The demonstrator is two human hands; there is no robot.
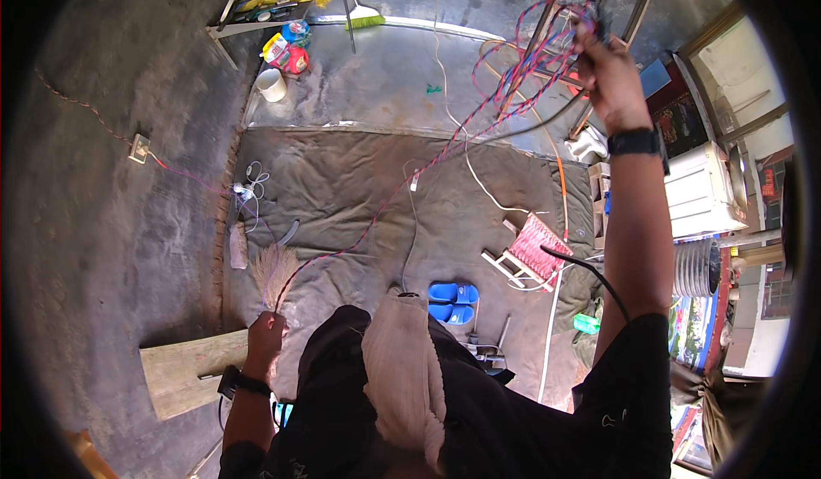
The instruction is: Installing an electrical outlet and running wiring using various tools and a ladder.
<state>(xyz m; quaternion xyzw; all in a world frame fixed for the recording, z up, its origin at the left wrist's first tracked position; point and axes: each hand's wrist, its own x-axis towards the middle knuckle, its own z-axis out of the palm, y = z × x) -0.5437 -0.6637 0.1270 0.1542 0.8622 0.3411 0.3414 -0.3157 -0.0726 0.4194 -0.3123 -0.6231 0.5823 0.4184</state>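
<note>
Clearly, we are working a long twisted red-and-blue wire [402,190] between our two hands. Our right hand [609,73] is raised high, its grip closed around a loose bundle of wire loops [547,47] that hang in front of a metal frame [599,0]. Our left hand [265,334] is low at our side, fingers pinched on the far end of the same wire, just above a wooden plank [184,375]. From there the strand runs across the grey mat [342,188] on the floor, rising toward the raised hand.

To do this well, we judge the wire should stay lightly taut between the hands, so each new loop lies beside the last instead of crossing it. The left grip should let the strand slide rather than clamp hard, since kinks would set in the twist. A white cable [479,184] and an orange cord [562,192] cross the mat near our wire, and snagging on them looks like the main risk; lifting the strand clear would help. A small broom [274,269] lies close to the left hand, blue slippers [453,299] sit below the strand, and a second stretch of wire leads off to a wall socket [138,148].
</note>
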